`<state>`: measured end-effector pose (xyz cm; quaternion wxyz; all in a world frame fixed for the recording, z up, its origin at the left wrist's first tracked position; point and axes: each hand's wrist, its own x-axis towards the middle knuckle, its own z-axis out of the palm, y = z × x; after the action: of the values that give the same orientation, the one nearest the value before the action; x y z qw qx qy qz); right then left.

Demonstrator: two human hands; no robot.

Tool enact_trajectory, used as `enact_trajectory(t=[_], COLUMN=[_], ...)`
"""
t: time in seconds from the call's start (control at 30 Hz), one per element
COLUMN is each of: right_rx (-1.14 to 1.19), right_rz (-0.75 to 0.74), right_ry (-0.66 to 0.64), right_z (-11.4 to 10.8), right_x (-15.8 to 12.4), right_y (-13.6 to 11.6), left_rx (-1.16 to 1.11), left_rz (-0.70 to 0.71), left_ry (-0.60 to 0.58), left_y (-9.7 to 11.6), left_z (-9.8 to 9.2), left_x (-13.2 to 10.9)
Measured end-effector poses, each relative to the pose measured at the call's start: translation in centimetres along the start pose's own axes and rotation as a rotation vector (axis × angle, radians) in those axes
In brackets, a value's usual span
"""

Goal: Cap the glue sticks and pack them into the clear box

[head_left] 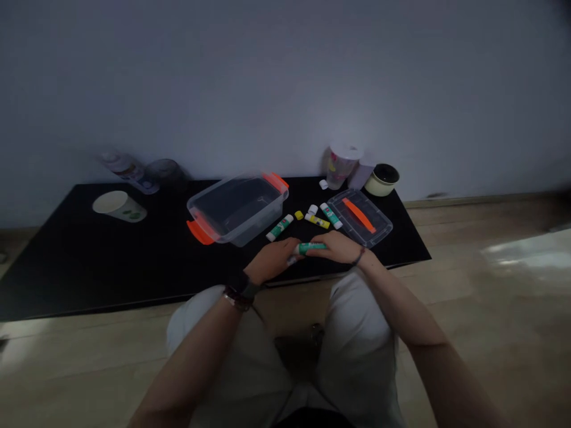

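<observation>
Both my hands meet over the front edge of a low black table (89, 261). My left hand (273, 259) and my right hand (338, 246) are both closed on a green glue stick (311, 247) held level between them. Just behind lie a green-and-white glue stick (279, 227), a yellow one (317, 221), another green one (331, 215), a loose yellow cap (298, 215) and a white cap (313, 209). A clear plastic box with orange clips (237, 207) stands open to the left. Its clear lid with an orange handle (359, 217) lies to the right.
A paper cup (118, 205) lies on its side at the table's left. A bottle (128, 170) and a dark jar (165, 171) stand by the wall. A clear cup (341, 164) and a cream bowl with a dark inside (382, 179) sit at the back right. Wooden floor surrounds my knees.
</observation>
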<state>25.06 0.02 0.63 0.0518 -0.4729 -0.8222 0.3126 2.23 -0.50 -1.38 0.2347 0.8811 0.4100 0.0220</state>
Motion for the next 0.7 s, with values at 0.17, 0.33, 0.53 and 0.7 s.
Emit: enact_trajectory(t=[0.17, 0.33, 0.53, 0.7], right_rx=[-0.003, -0.102, -0.194, -0.384], right_rz=[-0.11, -0.088, -0.015, 0.345], right_ry=[-0.095, -0.087, -0.027, 0.388], right_z=[-1.8, -3.4, -6.4, -11.6], right_x=[-2.7, -3.7, -6.0, -7.4], right_y=[-0.1, -0.9, 2.1, 9.1], left_rx=[0.009, 0.001, -0.231, -0.484], left_rz=[0.044, 0.061, -0.03, -0.093], left_ry=[-0.065, -0.1, -0.163, 0.025], left_y=[2.0, 4.7, 2.2, -1.2], left_z=[-0.7, -1.7, -3.3, -2.7], left_x=[-1.3, -0.7, -2.0, -2.5])
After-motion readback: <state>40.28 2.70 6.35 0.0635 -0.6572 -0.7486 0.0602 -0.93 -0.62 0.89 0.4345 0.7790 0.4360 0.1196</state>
